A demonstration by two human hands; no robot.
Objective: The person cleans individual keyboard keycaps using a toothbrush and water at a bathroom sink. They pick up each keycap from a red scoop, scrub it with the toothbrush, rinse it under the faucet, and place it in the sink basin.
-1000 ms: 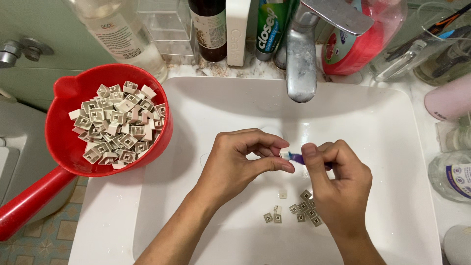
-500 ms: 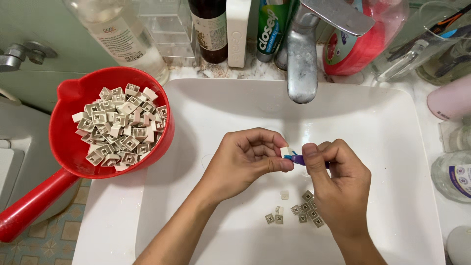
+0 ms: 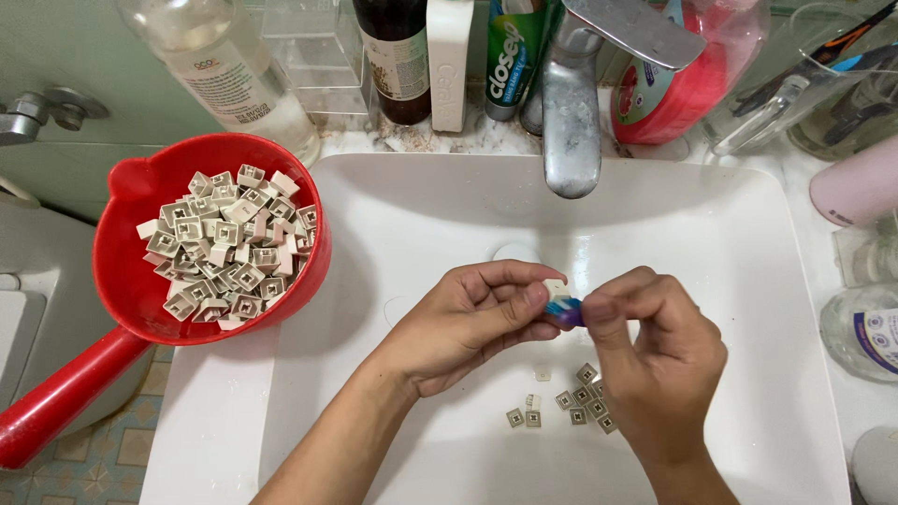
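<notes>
Scrubbing a keycap over the sink

Left hand [image 3: 468, 323] pinches a beige keycap [image 3: 556, 289]; right hand [image 3: 655, 360] grips a small brush [image 3: 564, 310] against it. Wet fingers could slip, dropping it toward the drain [image 3: 517, 252], away from the loose keycaps [image 3: 569, 402] below.

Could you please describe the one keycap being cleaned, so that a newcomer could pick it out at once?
Start at the white sink under the silver tap. Over its middle, the left hand pinches one pale keycap against a small blue-and-purple brush in the right hand. It alone is held; others lie below or fill the red scoop.
</notes>
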